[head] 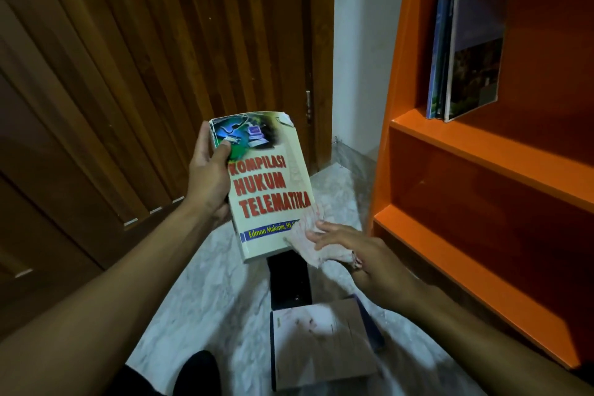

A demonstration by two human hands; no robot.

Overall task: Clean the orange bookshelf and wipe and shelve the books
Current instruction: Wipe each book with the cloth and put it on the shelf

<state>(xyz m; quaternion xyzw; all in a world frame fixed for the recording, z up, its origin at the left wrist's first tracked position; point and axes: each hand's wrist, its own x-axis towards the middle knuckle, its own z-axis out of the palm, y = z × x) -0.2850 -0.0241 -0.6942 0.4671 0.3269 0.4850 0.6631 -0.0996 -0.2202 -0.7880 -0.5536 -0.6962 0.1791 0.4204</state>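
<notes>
My left hand (207, 175) grips a cream paperback (268, 186) with red title letters, thumb on the front cover, holding it up over the floor. My right hand (356, 254) presses a pale pink cloth (308, 239) against the book's lower right corner, fingers stretched flat over the cloth. The orange bookshelf (475, 151) stands on the right. Three thin books (466, 48) lean upright on its upper shelf; the lower shelves I can see hold nothing.
A stack of books (321, 347) lies on the marble floor (199, 296) below my hands, a dark book (289, 280) beyond it. A brown slatted wooden door (144, 58) fills the left. White wall (360, 58) sits between door and shelf. My dark-clad knee (196, 373) shows at the bottom.
</notes>
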